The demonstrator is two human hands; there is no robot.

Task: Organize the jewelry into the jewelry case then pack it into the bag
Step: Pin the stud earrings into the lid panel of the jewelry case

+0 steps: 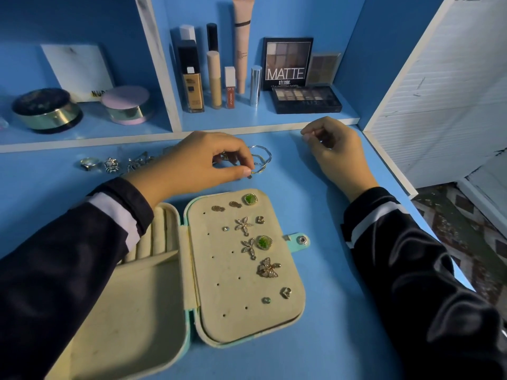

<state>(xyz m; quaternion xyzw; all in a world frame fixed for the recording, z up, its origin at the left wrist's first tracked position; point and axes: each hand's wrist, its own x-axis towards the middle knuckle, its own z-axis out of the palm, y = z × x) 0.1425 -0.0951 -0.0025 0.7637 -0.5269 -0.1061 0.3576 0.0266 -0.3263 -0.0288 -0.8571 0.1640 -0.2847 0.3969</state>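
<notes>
Counter: blue-topped counter (329, 270), carrying everything below.
Case: mint-green jewelry case with cream lining (233, 297), lying open at the counter's near middle, snap tab pointing right.
Left hand: left hand (203, 157) beyond the case, grip narrow, thumb and fingertips pinched on the near edge of the bangles.
Right hand: right hand (337, 152) resting on the counter to the right, fingers curled; cannot tell whether the grip holds anything.
Bangles: thin silver wire bangles (263, 156) lying on the counter, partly under the left hand.
Rings: chunky silver rings (88, 163) in a row on the counter, far left.
Earrings: gold and green stud earrings (243, 225) pinned on the case's right panel.
</notes>
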